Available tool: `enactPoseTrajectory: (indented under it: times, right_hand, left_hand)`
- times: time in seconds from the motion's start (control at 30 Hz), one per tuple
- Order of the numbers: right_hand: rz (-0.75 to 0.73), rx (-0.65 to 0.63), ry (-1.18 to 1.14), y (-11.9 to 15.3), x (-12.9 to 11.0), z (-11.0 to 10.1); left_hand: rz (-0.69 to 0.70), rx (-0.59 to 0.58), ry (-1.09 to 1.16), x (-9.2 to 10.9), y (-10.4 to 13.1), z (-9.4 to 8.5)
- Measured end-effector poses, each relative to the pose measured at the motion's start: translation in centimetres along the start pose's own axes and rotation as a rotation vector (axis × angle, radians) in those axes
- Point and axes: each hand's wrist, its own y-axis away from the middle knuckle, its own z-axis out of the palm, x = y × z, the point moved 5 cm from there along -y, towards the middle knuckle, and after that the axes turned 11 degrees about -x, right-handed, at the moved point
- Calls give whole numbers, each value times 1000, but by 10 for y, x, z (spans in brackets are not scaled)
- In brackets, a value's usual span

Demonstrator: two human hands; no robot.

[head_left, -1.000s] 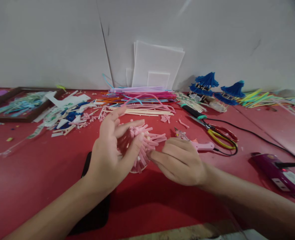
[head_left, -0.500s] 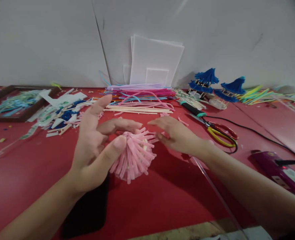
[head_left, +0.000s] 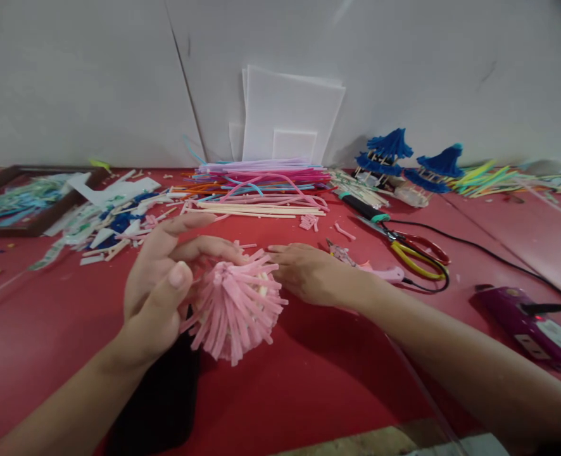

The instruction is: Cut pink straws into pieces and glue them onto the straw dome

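Observation:
A pink cone-shaped roof of pipe-cleaner strips (head_left: pixel 233 310) is in my left hand (head_left: pixel 154 297). The left forefinger lies along its far top edge, the thumb stands off the near side, and the other fingers are partly hidden behind it. My right hand (head_left: pixel 313 275) is low over the table, just right of the roof, palm down with fingers stretched out to the left. I see nothing held in it. Right beside that hand lies a pink glue gun (head_left: pixel 389 274), its body partly covered by my wrist.
Pliers (head_left: pixel 418 259) and a teal-handled tool (head_left: pixel 363 209) lie right. Pipe cleaners (head_left: pixel 261 183) are piled at the back, beside blue roofed models (head_left: pixel 389 149). A purple power strip (head_left: pixel 530 323) is far right, a black flat object (head_left: pixel 161 399) near left, scraps (head_left: pixel 114 221) left.
My left hand has moved left and a little down with the pink roof, its thumb now off the strips. My right hand has dropped towards the table, and the glue gun has come into sight.

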Motion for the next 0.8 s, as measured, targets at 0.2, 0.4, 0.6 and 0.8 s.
enactPoseTrajectory:
  times: [0.2, 0.4, 0.6, 0.8]
  right_hand:
    - [171, 92, -32, 12, 15, -15]
    - [97, -61, -70, -36, 11, -29]
    - [200, -121, -53, -77, 20, -28]
    - [327, -195, -60, -49, 22, -28]
  left_hand:
    - [52, -50, -14, 9, -2, 0]
    - [58, -13, -11, 8, 0, -1]
    - [224, 11, -226, 1, 6, -4]
    - [217, 72, -319, 27, 9, 2]
